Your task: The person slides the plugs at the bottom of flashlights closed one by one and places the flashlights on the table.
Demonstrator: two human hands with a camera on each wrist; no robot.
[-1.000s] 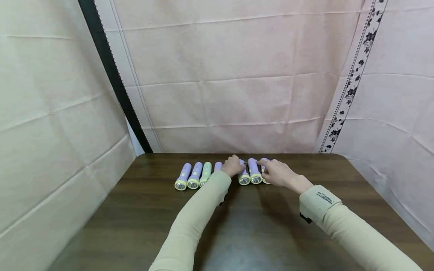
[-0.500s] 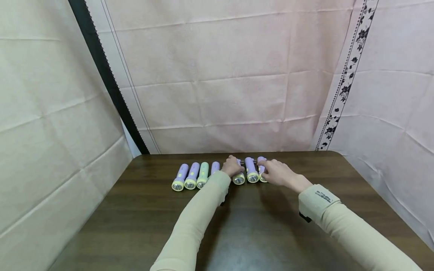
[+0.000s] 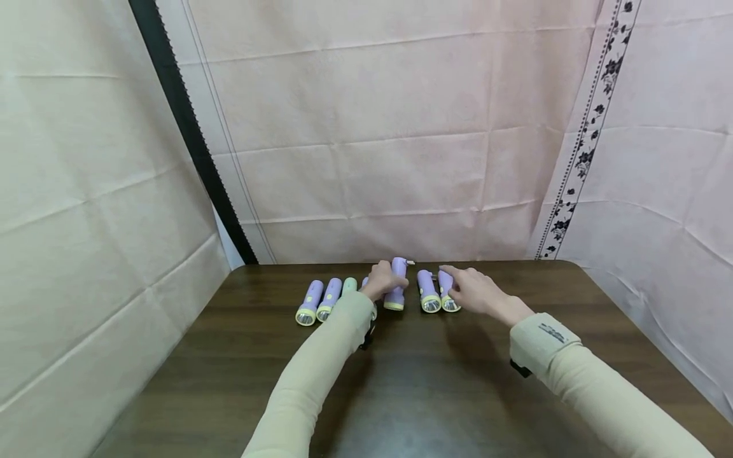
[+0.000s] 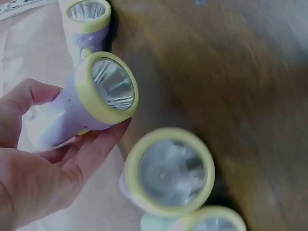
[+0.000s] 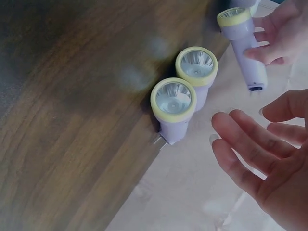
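My left hand (image 3: 380,281) grips a purple flashlight (image 3: 396,286) with a yellow rim, raised above the back of the table. In the left wrist view, thumb and fingers wrap its body (image 4: 62,118), lens facing away from the palm. Metal plug prongs (image 3: 410,262) stick out at its tail. My right hand (image 3: 476,291) hovers beside two purple flashlights (image 3: 429,291) at the row's right end. The right wrist view shows its fingers (image 5: 250,144) loosely bent and holding nothing, apart from the rightmost flashlight (image 5: 173,103), whose prongs are folded out.
Left of my left hand lie two purple flashlights (image 3: 310,303), a green one (image 3: 349,285) and another purple one (image 3: 365,280), partly covered by the arm. The brown wooden table (image 3: 229,381) ends at a pale cloth (image 3: 366,159) behind the row.
My left hand has lifted the flashlight out of the row and moved slightly left, leaving a gap. My right hand has stayed near the right end.
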